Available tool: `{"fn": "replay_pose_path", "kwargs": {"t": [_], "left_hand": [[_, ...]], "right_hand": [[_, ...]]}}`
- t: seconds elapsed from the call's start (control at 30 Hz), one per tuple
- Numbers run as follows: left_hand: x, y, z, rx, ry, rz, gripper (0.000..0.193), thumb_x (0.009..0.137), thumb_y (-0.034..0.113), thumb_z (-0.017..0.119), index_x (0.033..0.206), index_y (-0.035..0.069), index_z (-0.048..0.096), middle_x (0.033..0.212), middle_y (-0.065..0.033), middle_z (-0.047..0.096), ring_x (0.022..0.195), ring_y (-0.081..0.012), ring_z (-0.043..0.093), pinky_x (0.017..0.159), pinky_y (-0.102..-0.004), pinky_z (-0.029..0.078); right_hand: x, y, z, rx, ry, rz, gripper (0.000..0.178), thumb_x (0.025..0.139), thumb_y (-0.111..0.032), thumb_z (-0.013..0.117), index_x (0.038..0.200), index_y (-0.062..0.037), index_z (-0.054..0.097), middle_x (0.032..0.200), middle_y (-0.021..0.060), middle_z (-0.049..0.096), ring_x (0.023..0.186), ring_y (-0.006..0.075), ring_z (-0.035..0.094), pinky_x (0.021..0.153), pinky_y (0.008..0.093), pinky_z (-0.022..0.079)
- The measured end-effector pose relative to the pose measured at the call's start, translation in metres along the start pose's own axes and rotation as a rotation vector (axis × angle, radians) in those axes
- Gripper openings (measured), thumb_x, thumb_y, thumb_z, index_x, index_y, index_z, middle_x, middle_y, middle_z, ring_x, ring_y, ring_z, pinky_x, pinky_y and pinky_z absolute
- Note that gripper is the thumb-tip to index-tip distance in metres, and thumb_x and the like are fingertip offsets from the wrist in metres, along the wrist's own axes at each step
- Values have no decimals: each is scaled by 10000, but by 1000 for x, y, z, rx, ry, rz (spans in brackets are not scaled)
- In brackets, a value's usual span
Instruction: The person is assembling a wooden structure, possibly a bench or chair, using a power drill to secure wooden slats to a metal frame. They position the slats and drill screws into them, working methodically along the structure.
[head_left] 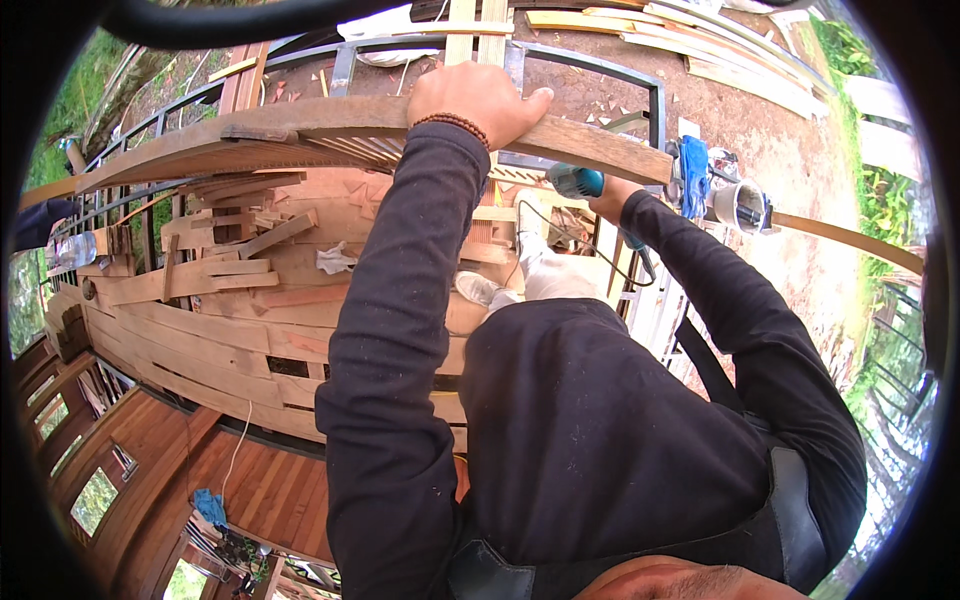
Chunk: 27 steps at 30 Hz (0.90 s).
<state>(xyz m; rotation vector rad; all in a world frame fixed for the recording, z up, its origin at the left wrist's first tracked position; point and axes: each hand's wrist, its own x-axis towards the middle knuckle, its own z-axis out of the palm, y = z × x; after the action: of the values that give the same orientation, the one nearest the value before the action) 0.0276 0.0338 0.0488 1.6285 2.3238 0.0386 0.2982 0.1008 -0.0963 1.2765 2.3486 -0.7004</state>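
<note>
White rag (335, 259) on planks (190, 347); long boards (750, 86) on dirt (590, 62); plants (882, 195) at right.

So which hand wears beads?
The left hand, gripping the long wooden beam: a brown beaded bracelet circles its wrist. The right hand, holding the teal power tool, shows none.

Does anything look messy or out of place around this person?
Yes: a crumpled white scrap lies on the wooden planks, near loose wood pieces strewn at odd angles. A dark rectangular patch, perhaps a gap, interrupts the planks.
</note>
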Motion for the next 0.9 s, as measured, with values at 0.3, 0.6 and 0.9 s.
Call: {"fn": "replay_pose_path", "kwargs": {"t": [0.3, 0.6, 0.9], "left_hand": [[2, 0, 4, -7, 29, 5, 714, 907, 723, 494, 987, 90, 814, 972, -179, 774, 930, -350, 749, 846, -448, 584], [-3, 1, -2, -3, -2, 4, 713, 917, 719, 480, 1010, 96, 812, 1003, -170, 773, 956, -343, 744, 871, -450, 574], [-4, 0, 1, -17, 2, 3, 700, 920, 707, 481, 1010, 99, 814, 997, -171, 773, 953, -340, 744, 871, -450, 575]], "right_hand": [[7, 8, 19, -75, 212, -177, 543, 835, -307, 749, 1211, 52, 594, 881, 248, 707, 821, 362, 722, 753, 435, 580], [2, -14, -6, -17, -51, -8, 525, 792, -187, 652, 1285, -10, 626, 1163, 300, 687, 1114, 414, 675, 954, 430, 541], [31, 23, 27, 21, -107, 7, 536, 815, -311, 652, 1268, -23, 654, 1167, 294, 689, 1131, 408, 664, 998, 441, 507]]}}
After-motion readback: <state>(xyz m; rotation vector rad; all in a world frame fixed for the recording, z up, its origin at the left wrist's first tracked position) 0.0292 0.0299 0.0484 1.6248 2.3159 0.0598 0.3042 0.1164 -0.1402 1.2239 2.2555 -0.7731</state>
